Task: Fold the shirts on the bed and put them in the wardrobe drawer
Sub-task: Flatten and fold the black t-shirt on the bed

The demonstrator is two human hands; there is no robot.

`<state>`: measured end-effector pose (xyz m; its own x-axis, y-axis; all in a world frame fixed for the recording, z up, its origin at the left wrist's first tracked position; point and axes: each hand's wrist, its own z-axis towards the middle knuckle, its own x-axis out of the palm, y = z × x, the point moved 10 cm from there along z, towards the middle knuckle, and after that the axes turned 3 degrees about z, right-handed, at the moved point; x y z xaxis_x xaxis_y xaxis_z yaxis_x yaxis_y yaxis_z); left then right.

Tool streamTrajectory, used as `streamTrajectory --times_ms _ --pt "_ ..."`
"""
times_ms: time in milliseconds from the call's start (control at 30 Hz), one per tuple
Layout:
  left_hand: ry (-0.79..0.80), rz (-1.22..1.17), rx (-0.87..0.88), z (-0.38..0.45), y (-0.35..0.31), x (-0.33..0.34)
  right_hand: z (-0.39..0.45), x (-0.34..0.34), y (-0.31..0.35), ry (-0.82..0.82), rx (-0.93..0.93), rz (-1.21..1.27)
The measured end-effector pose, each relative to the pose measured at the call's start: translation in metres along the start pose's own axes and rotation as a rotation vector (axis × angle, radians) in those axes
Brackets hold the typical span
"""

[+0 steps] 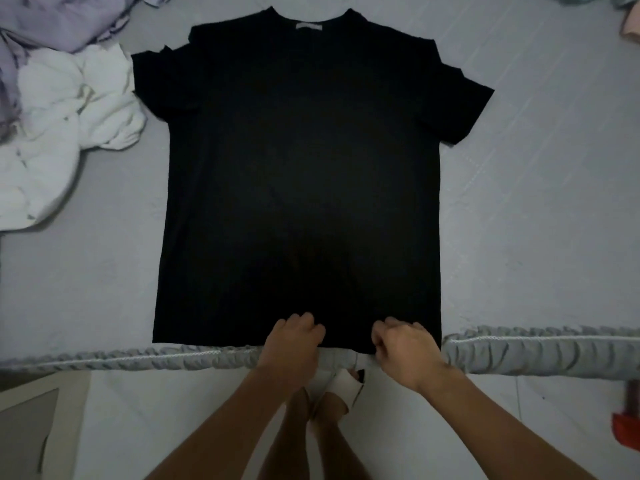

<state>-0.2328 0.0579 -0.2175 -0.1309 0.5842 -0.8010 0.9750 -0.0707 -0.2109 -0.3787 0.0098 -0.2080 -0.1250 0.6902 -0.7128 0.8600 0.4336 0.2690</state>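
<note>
While the black short-sleeved cotton shirt (298,174) lies flat on the grey quilted bed (536,202), its hem is pinched by left hand (292,344) and right hand (401,351); folding is judged unbegun, a first fold being required next.

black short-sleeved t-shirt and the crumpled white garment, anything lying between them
Nothing in the head view: only bare grey bedsheet separates the black short-sleeved t-shirt from the crumpled white garment, which nearly touches its sleeve.

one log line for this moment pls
stage: black shirt spread flat on bed | hands: left, right both grip hem | unfolded: white, lilac garments
</note>
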Motion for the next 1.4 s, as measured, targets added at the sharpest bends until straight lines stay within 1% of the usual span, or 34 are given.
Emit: streamTrajectory --times_ms 67,133,200,267,333,400,433,500,533,567,600,633,667,767,833,933,1033,1100,1167,1200,1233,1267,1333,1400 --pt "-0.104 -0.059 -0.113 0.001 0.016 -0.012 0.0 -0.01 0.003 -0.114 -0.015 0.087" --pt "-0.059 -0.063 -0.199 0.001 0.029 -0.012 0.003 -0.012 0.016 -0.141 -0.057 0.102" --pt "0.043 -0.008 -0.228 0.0 0.04 -0.005 0.009 -0.005 0.027 -0.084 -0.067 0.035" --pt "0.141 0.022 -0.248 -0.006 0.052 -0.002 0.016 0.0 0.031 -0.014 -0.008 -0.049" --pt "0.225 -0.029 -0.297 -0.013 0.067 -0.004 0.024 -0.001 0.037 0.067 0.063 -0.106" --pt "0.251 -0.122 -0.366 -0.016 0.086 -0.009 0.037 -0.007 0.058 0.094 0.05 -0.129" --pt "0.2 -0.173 -0.399 -0.015 0.098 -0.017 0.046 -0.014 0.072 0.064 0.022 -0.121" --pt "-0.029 -0.227 -0.436 -0.011 0.13 -0.043 0.068 -0.036 0.104 -0.046 -0.042 -0.066" --pt "-0.152 -0.214 -0.449 -0.01 0.149 -0.057 0.08 -0.048 0.12 -0.099 -0.076 -0.022" --pt "-0.238 -0.189 -0.459 -0.01 0.168 -0.069 0.092 -0.059 0.134 -0.134 -0.108 0.022" --pt "-0.278 -0.153 -0.46 -0.01 0.184 -0.076 0.105 -0.068 0.147 -0.152 -0.13 0.053" --pt "-0.284 -0.114 -0.446 -0.008 0.2 -0.079 0.12 -0.077 0.157 -0.166 -0.142 0.066" --pt "-0.271 -0.075 -0.417 -0.006 0.213 -0.077 0.137 -0.087 0.166 -0.184 -0.147 0.068" --pt "-0.148 -0.022 -0.358 -0.01 0.244 -0.059 0.193 -0.12 0.184 -0.279 -0.134 0.027" --pt "-0.151 -0.037 -0.353 -0.017 0.256 -0.058 0.24 -0.149 0.193 -0.35 -0.093 0.005" --pt "-0.275 -0.151 -0.331 -0.012 0.272 -0.076 0.31 -0.179 0.207 -0.389 0.006 0.028" --pt "-0.443 -0.441 -0.414 0.004 0.319 -0.109 0.348 -0.169 0.252 -0.363 -0.013 -0.067" --pt "-0.569 -0.583 -0.47 0.018 0.352 -0.139 0.346 -0.15 0.291 -0.318 -0.123 -0.115" --pt "-0.703 -0.603 -0.492 0.039 0.376 -0.175 0.334 -0.136 0.319 -0.25 -0.31 -0.109" --pt "-0.744 -0.597 -0.475 0.052 0.384 -0.192 0.328 -0.14 0.323 -0.241 -0.391 -0.065" --pt "-0.767 -0.58 -0.439 0.068 0.388 -0.21 0.323 -0.151 0.317 -0.26 -0.432 0.016" --pt "-0.77 -0.544 -0.399 0.085 0.389 -0.225 0.321 -0.167 0.303 -0.3 -0.426 0.111" --pt "-0.735 -0.393 -0.349 0.12 0.39 -0.248 0.328 -0.202 0.258 -0.408 -0.301 0.214" --pt "-0.713 -0.303 -0.39 0.148 0.404 -0.264 0.35 -0.233 0.207 -0.482 -0.09 0.21"
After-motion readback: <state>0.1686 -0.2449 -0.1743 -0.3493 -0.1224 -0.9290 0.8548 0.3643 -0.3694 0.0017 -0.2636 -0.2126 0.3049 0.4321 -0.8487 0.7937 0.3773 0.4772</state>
